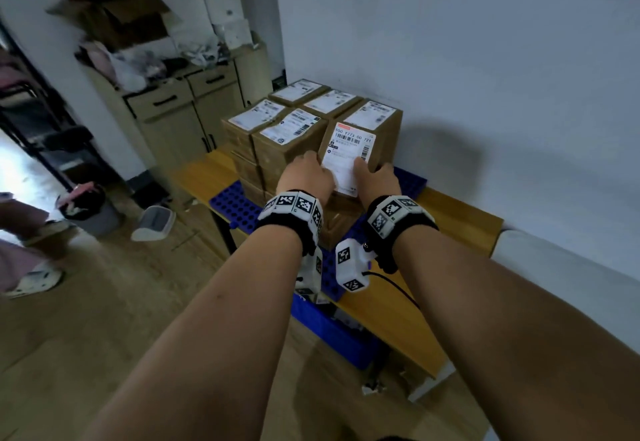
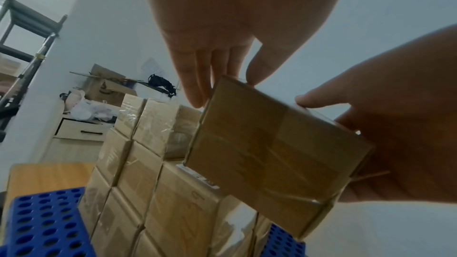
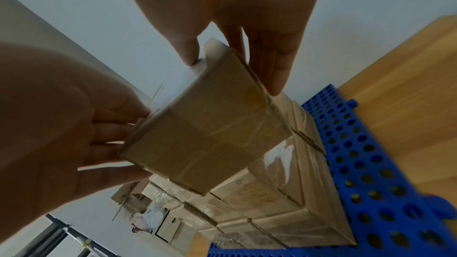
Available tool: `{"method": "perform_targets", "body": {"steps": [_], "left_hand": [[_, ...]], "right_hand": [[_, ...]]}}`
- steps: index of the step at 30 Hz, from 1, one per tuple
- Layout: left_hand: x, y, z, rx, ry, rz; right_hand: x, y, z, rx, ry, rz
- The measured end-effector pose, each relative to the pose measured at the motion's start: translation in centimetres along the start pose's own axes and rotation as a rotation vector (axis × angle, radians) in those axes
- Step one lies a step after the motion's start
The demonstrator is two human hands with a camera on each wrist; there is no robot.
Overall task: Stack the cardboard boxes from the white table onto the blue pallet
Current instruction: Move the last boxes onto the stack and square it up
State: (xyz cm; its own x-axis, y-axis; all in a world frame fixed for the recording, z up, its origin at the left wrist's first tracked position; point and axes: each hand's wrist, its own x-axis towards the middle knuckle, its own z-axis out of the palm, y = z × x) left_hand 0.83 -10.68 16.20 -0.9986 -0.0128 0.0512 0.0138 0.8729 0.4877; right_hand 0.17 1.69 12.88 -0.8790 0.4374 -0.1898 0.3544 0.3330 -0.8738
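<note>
Both forearms extended forward, near parallel, wrists banded. Left hand [image 1: 304, 175] gripping cardboard box [image 1: 349, 163] on its left side, fingers straight down, thumb on top edge. Right hand [image 1: 377, 177] clamping opposite side likewise.

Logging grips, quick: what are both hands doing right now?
Left hand: holding the box, fingers on its side.
Right hand: holding the same box.

Plain pale wall [image 1: 485, 42] behind a wooden-topped table [image 1: 460, 219]; wood-plank floor [image 1: 104, 319]. At left, a beige cabinet [image 1: 180, 115] with dark handles, cluttered with bags and open cartons; dark metal shelving [image 1: 34, 108]; bright daylight enters at far left.
</note>
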Motion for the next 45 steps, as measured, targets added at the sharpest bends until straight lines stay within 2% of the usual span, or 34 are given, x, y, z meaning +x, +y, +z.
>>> {"method": "perform_targets", "body": {"steps": [5,9,13,16,19,24,31,45], "left_hand": [[2.6,-1.0,-0.6,0.156,-0.014,0.077],[4.6,-1.9,-0.9,0.259,-0.020,0.197],[7.2,-3.3,-1.1,0.308,-0.068,0.315],[8.9,-4.5,-1.6,0.322,-0.054,0.390],[10.5,-5.7,-2.1,0.303,-0.064,0.389],[12.1,-7.6,-2.7,0.278,-0.190,0.371],[13.0,-8.8,-2.8,0.291,-0.145,0.497],[13.2,-9.4,-1.8,0.256,-0.098,0.589]], "right_hand": [[1.5,-1.2,1.9,-0.027,0.043,0.025],[2.1,-2.0,3.2,-0.011,0.095,0.057],[2.3,-2.8,4.4,-0.044,0.152,0.108],[2.6,-3.1,5.3,-0.062,0.188,0.157],[2.6,-3.3,5.9,-0.065,0.238,0.191],[2.3,-3.8,7.0,-0.082,0.297,0.217],[2.2,-5.2,8.7,-0.118,0.340,0.232],[2.3,-5.8,9.6,-0.166,0.387,0.261]]}}
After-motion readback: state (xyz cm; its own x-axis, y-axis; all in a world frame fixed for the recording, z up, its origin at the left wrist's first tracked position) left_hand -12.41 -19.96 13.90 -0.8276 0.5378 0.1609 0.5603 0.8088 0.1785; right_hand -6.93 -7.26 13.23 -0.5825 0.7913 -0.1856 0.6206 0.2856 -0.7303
